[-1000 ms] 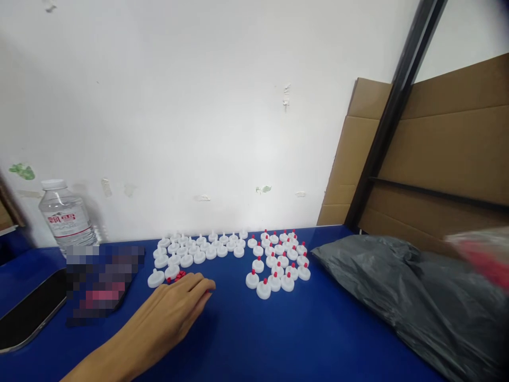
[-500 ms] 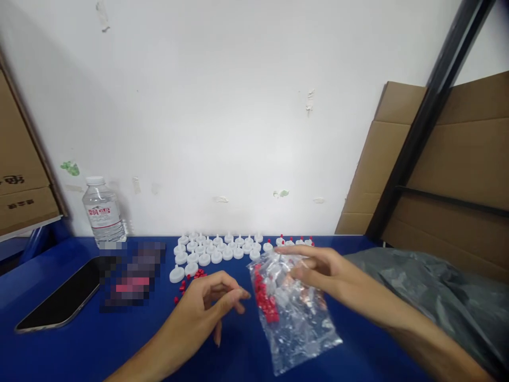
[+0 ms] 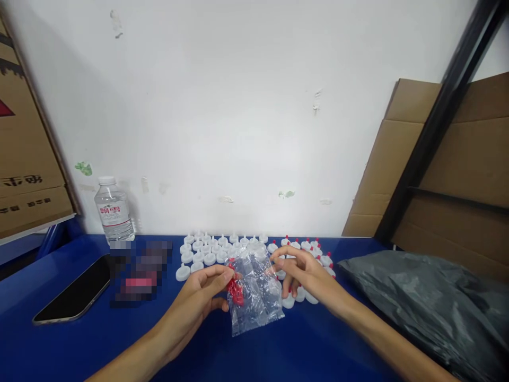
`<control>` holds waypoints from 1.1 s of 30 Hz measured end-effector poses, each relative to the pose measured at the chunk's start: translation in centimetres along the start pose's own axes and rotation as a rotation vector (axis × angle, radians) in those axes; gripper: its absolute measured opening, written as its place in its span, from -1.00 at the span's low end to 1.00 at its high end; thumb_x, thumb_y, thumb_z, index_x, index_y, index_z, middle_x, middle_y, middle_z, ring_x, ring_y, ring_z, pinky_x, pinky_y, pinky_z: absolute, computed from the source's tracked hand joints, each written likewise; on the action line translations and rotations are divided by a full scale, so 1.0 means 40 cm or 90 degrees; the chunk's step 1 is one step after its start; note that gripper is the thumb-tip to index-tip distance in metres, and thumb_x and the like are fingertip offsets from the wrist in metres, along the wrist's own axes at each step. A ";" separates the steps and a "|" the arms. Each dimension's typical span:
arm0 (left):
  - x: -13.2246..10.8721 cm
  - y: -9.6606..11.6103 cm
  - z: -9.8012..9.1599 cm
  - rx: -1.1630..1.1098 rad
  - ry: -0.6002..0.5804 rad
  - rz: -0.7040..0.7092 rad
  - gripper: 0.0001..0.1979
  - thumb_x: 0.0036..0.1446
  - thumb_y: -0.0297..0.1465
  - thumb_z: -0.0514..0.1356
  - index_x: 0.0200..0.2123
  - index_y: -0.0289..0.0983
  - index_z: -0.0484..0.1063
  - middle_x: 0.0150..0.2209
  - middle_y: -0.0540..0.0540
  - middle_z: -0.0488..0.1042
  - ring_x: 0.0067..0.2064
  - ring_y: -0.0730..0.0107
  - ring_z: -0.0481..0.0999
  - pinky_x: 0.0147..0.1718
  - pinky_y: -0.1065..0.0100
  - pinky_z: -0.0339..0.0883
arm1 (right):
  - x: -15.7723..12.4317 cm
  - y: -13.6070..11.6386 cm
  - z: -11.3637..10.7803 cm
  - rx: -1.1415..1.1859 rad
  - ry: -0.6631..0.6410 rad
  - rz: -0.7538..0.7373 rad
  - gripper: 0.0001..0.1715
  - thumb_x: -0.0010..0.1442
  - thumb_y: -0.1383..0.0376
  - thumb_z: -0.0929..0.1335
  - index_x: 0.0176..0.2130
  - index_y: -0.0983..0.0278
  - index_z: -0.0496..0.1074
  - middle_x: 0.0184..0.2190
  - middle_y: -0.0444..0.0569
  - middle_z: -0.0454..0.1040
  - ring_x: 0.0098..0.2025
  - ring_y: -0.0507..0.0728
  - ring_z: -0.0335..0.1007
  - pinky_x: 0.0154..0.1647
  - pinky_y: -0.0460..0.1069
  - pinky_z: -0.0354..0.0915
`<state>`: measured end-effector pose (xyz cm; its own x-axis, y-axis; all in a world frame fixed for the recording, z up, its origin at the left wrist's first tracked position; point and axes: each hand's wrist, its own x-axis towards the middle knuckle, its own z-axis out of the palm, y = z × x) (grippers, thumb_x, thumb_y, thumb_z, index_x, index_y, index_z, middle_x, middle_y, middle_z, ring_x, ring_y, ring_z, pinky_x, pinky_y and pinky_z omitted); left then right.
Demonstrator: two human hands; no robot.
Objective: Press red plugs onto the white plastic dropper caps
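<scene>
A small clear plastic bag (image 3: 254,297) hangs between both my hands above the blue table (image 3: 278,350). A cluster of little red pieces (image 3: 235,291) sits in the bag's left side. My left hand (image 3: 201,297) pinches the bag's left top edge with thumb and forefinger. My right hand (image 3: 300,273) grips the right top edge, fingers curled. Behind the bag lie several white caps (image 3: 207,250) in rows. To the right are white caps with red tips (image 3: 314,246), partly hidden by my right hand.
A water bottle (image 3: 114,210) stands by the wall at the left. A dark phone (image 3: 75,292) lies flat near the left edge, beside a blurred patch (image 3: 141,273). A grey plastic bag (image 3: 429,302) fills the right side. Cardboard boxes (image 3: 449,170) and a black post (image 3: 441,116) stand behind it.
My right hand brought the clear bag in from the right. My left hand rose from the table and took the bag's left edge. The view swung left.
</scene>
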<state>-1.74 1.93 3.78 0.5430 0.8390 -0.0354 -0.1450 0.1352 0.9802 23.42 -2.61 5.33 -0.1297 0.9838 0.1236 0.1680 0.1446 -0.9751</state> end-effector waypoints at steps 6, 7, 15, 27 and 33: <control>-0.006 0.005 0.005 0.039 -0.024 0.004 -0.56 0.12 -0.02 0.38 -0.29 -0.31 0.52 -0.14 -0.14 0.46 -0.25 0.37 0.40 -0.43 0.43 0.32 | -0.005 0.010 0.006 -0.042 -0.053 -0.009 -0.50 0.28 -0.07 0.43 0.02 0.19 0.42 -0.33 -0.09 0.55 -0.43 0.10 0.54 -0.55 -0.10 0.30; -0.007 0.005 0.006 0.049 -0.029 0.004 -0.56 0.12 -0.01 0.38 -0.29 -0.31 0.52 -0.16 -0.13 0.46 -0.26 0.37 0.40 -0.43 0.43 0.32 | -0.006 0.009 0.009 -0.041 -0.063 -0.011 -0.51 0.28 -0.07 0.44 0.03 0.18 0.44 -0.26 -0.06 0.56 -0.40 0.10 0.53 -0.53 -0.09 0.31; -0.013 0.003 0.018 0.058 -0.076 -0.003 -0.58 0.15 -0.03 0.36 -0.30 -0.31 0.52 -0.32 -0.04 0.40 -0.31 0.40 0.37 -0.43 0.44 0.35 | -0.018 0.006 0.025 -0.078 -0.160 0.001 -0.51 0.34 -0.09 0.37 0.14 0.03 0.52 -0.49 -0.16 0.46 -0.54 0.04 0.34 -0.53 -0.08 0.27; -0.023 -0.003 0.022 0.026 -0.108 -0.014 -0.59 0.16 -0.05 0.37 -0.31 -0.31 0.50 -0.35 -0.06 0.46 -0.34 0.41 0.42 -0.36 0.40 0.39 | -0.023 0.012 0.073 -0.127 -0.047 -0.062 -0.71 0.09 0.07 0.58 -0.16 0.07 0.69 -0.27 -0.12 0.63 -0.29 0.17 0.46 -0.26 0.03 0.33; -0.022 -0.012 0.023 0.024 -0.120 -0.023 -0.59 0.20 -0.06 0.35 -0.29 -0.34 0.51 -0.34 -0.08 0.48 -0.33 0.42 0.45 -0.34 0.39 0.44 | -0.026 0.022 0.075 -0.109 -0.075 -0.035 -0.67 0.05 0.04 0.60 -0.18 0.07 0.69 -0.31 -0.12 0.59 -0.34 0.13 0.39 -0.33 -0.01 0.29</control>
<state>-1.41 0.64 3.50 0.6931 0.7199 -0.0376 -0.0933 0.1413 0.9856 20.76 -3.81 3.79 -0.2545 0.9563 0.1440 0.3194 0.2237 -0.9208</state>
